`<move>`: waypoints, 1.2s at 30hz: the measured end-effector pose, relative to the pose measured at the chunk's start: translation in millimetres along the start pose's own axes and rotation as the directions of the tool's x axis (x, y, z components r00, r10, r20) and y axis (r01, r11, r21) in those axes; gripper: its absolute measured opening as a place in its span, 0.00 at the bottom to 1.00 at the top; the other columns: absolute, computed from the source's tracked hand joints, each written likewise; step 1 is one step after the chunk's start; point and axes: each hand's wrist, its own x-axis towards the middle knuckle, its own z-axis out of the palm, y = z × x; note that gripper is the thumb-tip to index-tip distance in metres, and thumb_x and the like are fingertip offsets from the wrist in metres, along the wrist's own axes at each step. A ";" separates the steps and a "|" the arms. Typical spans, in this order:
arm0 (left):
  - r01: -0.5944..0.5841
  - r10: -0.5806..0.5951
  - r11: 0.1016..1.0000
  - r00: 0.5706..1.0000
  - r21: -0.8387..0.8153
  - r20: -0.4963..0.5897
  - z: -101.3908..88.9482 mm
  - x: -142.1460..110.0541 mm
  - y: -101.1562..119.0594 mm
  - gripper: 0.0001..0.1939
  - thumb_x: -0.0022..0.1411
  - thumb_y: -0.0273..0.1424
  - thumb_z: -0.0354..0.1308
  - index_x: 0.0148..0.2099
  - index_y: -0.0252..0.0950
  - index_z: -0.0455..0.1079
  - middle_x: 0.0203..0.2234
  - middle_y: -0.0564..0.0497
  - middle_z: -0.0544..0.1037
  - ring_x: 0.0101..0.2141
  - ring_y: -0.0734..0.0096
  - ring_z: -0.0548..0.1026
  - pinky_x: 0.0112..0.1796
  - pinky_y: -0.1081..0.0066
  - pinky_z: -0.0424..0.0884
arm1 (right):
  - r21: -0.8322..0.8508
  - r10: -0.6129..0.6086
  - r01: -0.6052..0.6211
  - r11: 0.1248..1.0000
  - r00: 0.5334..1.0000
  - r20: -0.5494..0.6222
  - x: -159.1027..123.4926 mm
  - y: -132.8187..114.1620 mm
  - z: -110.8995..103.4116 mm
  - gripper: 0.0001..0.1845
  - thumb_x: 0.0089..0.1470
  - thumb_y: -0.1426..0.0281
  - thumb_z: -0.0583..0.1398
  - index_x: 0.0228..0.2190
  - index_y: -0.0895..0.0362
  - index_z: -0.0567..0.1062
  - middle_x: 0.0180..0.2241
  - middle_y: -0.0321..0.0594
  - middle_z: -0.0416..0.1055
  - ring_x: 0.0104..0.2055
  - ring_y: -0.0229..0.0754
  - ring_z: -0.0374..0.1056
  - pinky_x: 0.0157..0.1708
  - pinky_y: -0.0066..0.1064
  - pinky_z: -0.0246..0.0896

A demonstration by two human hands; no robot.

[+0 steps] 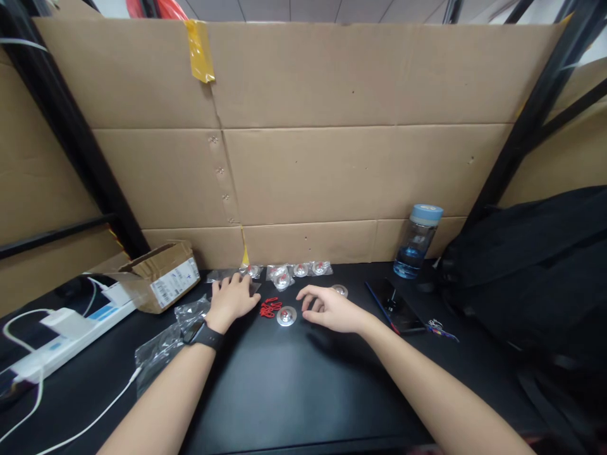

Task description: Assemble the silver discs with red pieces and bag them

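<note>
My left hand [233, 301], with a dark watch [203, 333] on its wrist, lies palm down with fingers spread over clear plastic packaging [220, 275] at the back of the table. What is under its palm is hidden. My right hand [332, 308] hovers with loosely curled fingers apart and nothing visible in them. Between the hands are a shiny round metal disc [286, 316] with a red centre and a small heap of red cords [270, 308]. Another disc [339, 290] shows partly behind my right hand. Several wrapped discs [300, 270] line the back.
On the left are an open cardboard box [167, 275], a crumpled plastic bag [164, 346] and a white power strip [71, 344] with cables. To the right stand a water bottle [417, 241], a dark phone [397, 308] and a black backpack [531, 272]. Cardboard [303, 177] walls the back.
</note>
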 end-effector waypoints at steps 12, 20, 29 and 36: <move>-0.023 0.039 0.988 0.994 -0.151 0.102 16.2 12.9 -15.8 0.31 0.69 0.52 0.41 0.69 0.49 0.59 0.67 0.43 0.62 0.63 0.40 0.62 0.58 0.39 0.56 | -0.037 0.011 -0.010 0.999 1.000 0.029 1.4 2.7 -0.5 0.13 0.56 0.69 0.63 0.45 0.54 0.74 0.38 0.38 0.77 0.30 0.36 0.73 0.30 0.26 0.66; 0.008 0.000 0.995 0.996 -0.099 0.086 4.5 -2.1 -11.0 0.30 0.68 0.54 0.42 0.60 0.47 0.71 0.61 0.41 0.71 0.60 0.32 0.63 0.55 0.33 0.54 | -0.370 -0.113 0.081 0.926 0.991 -0.067 -0.9 1.7 -4.6 0.14 0.56 0.69 0.63 0.46 0.54 0.77 0.46 0.45 0.76 0.49 0.48 0.72 0.51 0.39 0.66; -0.307 0.288 0.942 0.947 -0.134 -0.144 -26.3 -14.1 21.5 0.19 0.70 0.41 0.49 0.57 0.45 0.72 0.61 0.45 0.70 0.61 0.51 0.64 0.61 0.51 0.56 | -0.518 0.014 0.070 0.853 0.988 0.157 -4.6 5.1 -9.4 0.23 0.56 0.68 0.64 0.54 0.53 0.77 0.58 0.50 0.69 0.60 0.56 0.65 0.61 0.46 0.58; -0.591 0.616 0.754 0.788 -0.286 -0.005 -17.0 -33.9 47.4 0.24 0.69 0.47 0.52 0.64 0.51 0.67 0.64 0.50 0.67 0.63 0.53 0.65 0.60 0.57 0.61 | -0.451 -0.069 0.133 0.883 0.985 0.156 -5.3 2.8 -4.8 0.33 0.55 0.57 0.66 0.60 0.51 0.71 0.64 0.50 0.63 0.65 0.56 0.60 0.63 0.46 0.55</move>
